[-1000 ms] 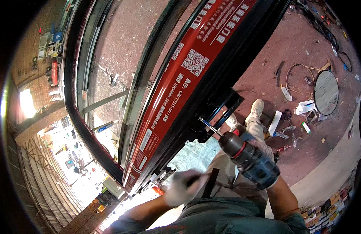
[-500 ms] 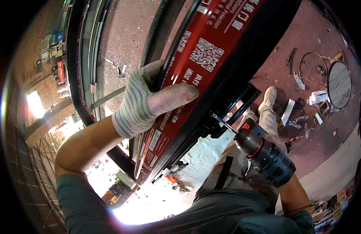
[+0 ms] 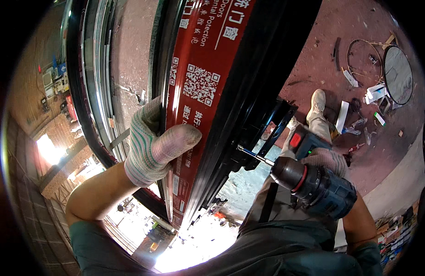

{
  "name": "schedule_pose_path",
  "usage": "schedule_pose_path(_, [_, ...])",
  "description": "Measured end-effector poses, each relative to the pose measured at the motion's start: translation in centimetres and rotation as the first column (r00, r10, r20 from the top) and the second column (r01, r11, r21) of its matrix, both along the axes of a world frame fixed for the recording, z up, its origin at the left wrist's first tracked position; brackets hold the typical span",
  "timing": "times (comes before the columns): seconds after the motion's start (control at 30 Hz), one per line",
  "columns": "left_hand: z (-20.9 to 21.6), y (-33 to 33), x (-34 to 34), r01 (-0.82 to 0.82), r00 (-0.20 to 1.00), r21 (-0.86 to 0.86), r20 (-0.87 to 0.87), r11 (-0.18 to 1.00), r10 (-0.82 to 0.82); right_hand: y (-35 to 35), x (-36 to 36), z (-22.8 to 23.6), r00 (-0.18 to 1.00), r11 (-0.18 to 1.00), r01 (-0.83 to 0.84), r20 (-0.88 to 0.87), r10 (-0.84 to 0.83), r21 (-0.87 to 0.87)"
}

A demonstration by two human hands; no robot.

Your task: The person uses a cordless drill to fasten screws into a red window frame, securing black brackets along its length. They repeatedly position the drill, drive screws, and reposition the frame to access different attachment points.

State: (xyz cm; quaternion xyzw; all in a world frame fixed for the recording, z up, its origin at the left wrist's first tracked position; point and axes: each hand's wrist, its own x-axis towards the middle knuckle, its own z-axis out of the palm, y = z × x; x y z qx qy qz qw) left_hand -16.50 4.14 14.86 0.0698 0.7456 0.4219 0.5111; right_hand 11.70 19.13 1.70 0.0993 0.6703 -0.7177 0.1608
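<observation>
My left hand (image 3: 152, 149), in a white knit glove with green stripes, is closed round the edge of a long black frame bar covered in red printed film (image 3: 208, 50). The thumb presses on the red face; the fingers are hidden behind. A blue and black cordless drill (image 3: 316, 184) is in my gloved right hand (image 3: 329, 161), its fingers wrapped round the handle. From the chuck a long thin driver bit (image 3: 256, 156) points up and left, its tip at the black side of the bar. Just beyond the tip, a black metal bracket (image 3: 279, 122) juts from the bar.
Another curved-looking frame (image 3: 79, 78) stands on the left. On the reddish floor to the right lie a round dark disc (image 3: 399, 75), a thin hoop (image 3: 355, 43), a white box strip (image 3: 342, 117) and scattered wrappings. My shoe (image 3: 317, 101) stands near them.
In the picture, the bar and my left hand have shifted left and down, the hand still gripping it. The drill has tilted, with its bit tip now up against the bar's black side.
</observation>
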Motion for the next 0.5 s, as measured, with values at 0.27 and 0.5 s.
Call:
schedule_pose_path(0.27, [0.1,-0.4,-0.1,0.001,1.0,-0.002,0.016,1.0,-0.001,-0.4,0.9,1.1,0.993,0.981,0.081,-0.096,-0.065,0.175])
schedule_pose_path(0.5, [-0.1,-0.9,0.0,-0.004,0.999,-0.054,-0.042,0.999,0.002,-0.5,0.6,2.0,0.993,0.971,0.082,-0.103,-0.06,0.226])
